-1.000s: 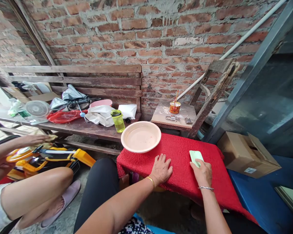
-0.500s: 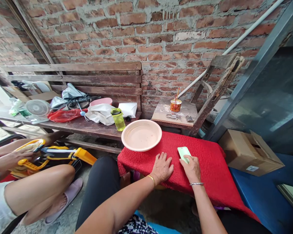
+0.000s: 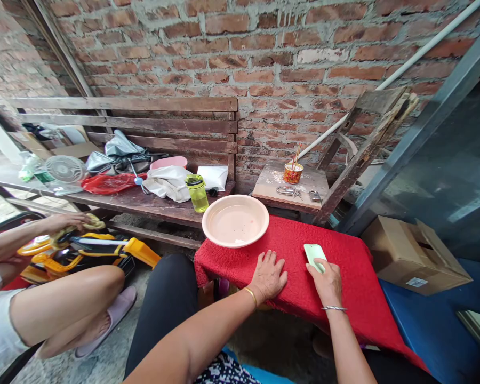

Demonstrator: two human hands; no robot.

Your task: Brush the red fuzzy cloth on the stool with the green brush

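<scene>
Pale green block (image 3: pixel 312 254) is grasped by the right hand (image 3: pixel 329 281) over the red cloth (image 3: pixel 358 285), between its far and near edges; the left hand (image 3: pixel 269 276), holding nothing, lies spread by the near edge. Rubbing seems in hand; another stroke would need steady cloth.

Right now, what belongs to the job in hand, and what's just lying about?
Job: right hand holding pale green object; left hand on red cloth; perhaps basin.
Apparently lying about: yellow-green bottle, fan, red bag, cardboard box.
</scene>
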